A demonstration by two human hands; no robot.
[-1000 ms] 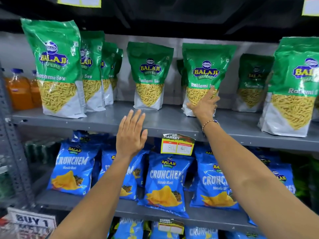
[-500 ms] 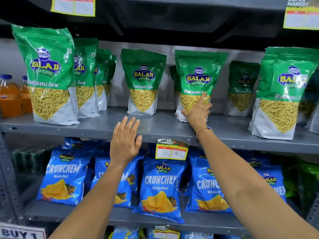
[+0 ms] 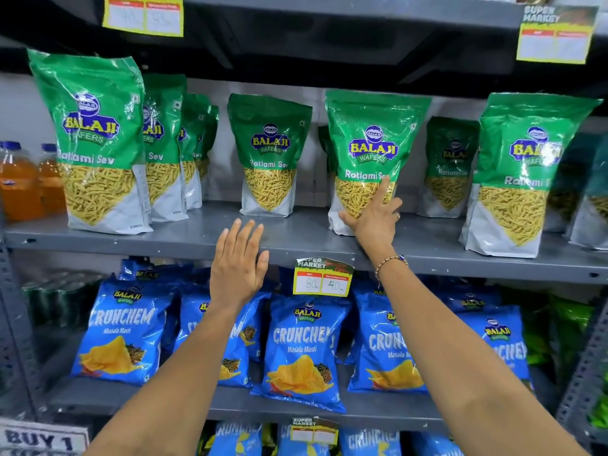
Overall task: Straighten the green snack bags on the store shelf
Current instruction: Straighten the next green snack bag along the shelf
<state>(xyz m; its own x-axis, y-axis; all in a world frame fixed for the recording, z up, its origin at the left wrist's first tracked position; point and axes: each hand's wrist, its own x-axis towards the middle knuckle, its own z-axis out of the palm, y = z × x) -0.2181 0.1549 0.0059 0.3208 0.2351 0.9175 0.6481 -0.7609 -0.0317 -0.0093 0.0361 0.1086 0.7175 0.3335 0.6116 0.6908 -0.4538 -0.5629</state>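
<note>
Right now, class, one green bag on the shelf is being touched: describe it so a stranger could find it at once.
Find the grey middle shelf lined with green Ratlami Sev bags, above the blue Crunchem bags. Just right of centre stands the touched Ratlami Sev bag. It alone has the right hand pressed against its lower front.

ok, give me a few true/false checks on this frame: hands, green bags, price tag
1. The right hand rests on the front of a green Ratlami Sev bag. True.
2. The left hand grips a blue Crunchem bag. False: it is open with fingers spread, in front of the shelf edge, holding nothing.
3. The price tag under the green bags reads 80 and 40. True.
4. All the green bags stand at the shelf's front edge. False: some sit further back.
5. Orange drink bottles stand right of the green bags. False: they are at far left.
</note>
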